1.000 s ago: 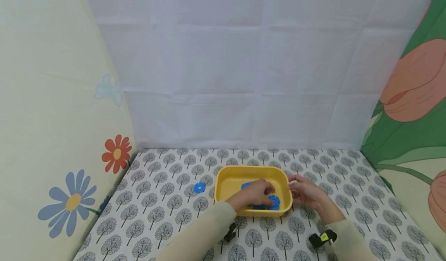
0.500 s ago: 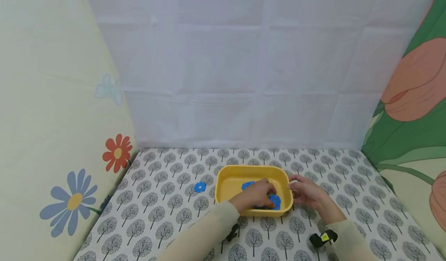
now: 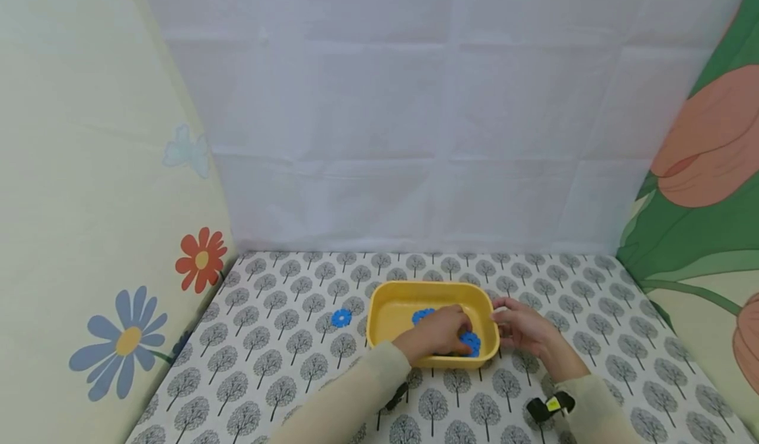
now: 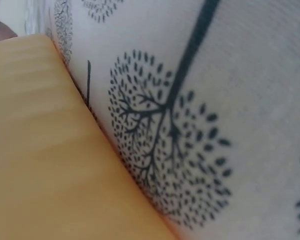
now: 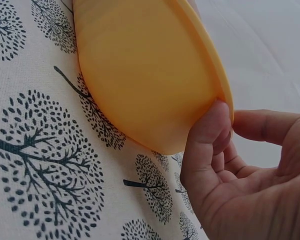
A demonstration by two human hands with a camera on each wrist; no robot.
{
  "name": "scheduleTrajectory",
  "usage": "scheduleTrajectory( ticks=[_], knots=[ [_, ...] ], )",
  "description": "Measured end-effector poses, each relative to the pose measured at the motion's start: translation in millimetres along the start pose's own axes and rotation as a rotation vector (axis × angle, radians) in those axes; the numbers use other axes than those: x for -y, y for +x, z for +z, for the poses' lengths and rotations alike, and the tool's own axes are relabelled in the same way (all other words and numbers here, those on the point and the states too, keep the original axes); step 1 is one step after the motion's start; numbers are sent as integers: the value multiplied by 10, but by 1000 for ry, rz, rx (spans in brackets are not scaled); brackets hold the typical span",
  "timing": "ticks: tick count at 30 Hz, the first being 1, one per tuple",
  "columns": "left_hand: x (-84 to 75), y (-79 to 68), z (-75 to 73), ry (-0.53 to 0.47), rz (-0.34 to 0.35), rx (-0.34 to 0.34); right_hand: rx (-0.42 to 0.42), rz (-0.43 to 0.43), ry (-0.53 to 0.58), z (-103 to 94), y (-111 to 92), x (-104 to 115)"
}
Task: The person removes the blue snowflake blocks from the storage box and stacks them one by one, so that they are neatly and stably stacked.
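Note:
A yellow plastic tray (image 3: 385,319) with rounded corners stands on the cloth, holding several blue notched plastic discs (image 3: 470,343). My left hand (image 3: 437,332) reaches into it over the near wall, fingers bent down among the discs. Its fingertips are partly hidden, so a grip on any disc cannot be made out. The left wrist view shows only the tray's outer wall (image 4: 50,150) and the cloth. At the tray's right end my right hand (image 3: 524,325) pinches the rim between thumb and fingers, as the right wrist view shows on the tray's edge (image 5: 210,55).
One blue disc (image 3: 341,318) lies on the tree-print cloth (image 3: 267,365) left of the tray. A white sheet (image 3: 379,134) hangs behind the table. Flower-patterned curtains (image 3: 89,187) close off both sides. Each wrist wears a black strap (image 3: 550,406).
My left hand has shifted slightly right and its fingers have drawn closer together over the discs. The right hand stays on the tray's rim.

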State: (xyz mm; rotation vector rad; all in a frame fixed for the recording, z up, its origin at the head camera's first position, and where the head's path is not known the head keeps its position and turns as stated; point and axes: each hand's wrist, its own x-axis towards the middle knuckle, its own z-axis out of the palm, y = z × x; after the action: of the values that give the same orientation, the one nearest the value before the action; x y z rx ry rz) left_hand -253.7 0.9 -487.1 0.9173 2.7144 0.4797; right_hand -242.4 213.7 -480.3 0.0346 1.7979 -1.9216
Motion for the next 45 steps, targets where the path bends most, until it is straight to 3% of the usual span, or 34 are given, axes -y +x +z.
scheduleTrajectory(
  ticks=[6, 14, 27, 45],
  knots=[
    [-2, -2, 3, 47, 17, 2, 6, -3, 3, 5, 4, -13],
    [-5, -44, -51, -27, -9, -36, 18, -8, 13, 1, 14, -27],
    [16, -236, -319, -100, -38, -88, -4, -13, 11, 16, 4, -17],
    [418, -613, -585, -240, -29, -212, -30, 2, 3, 34, -8, 1]
  ],
)
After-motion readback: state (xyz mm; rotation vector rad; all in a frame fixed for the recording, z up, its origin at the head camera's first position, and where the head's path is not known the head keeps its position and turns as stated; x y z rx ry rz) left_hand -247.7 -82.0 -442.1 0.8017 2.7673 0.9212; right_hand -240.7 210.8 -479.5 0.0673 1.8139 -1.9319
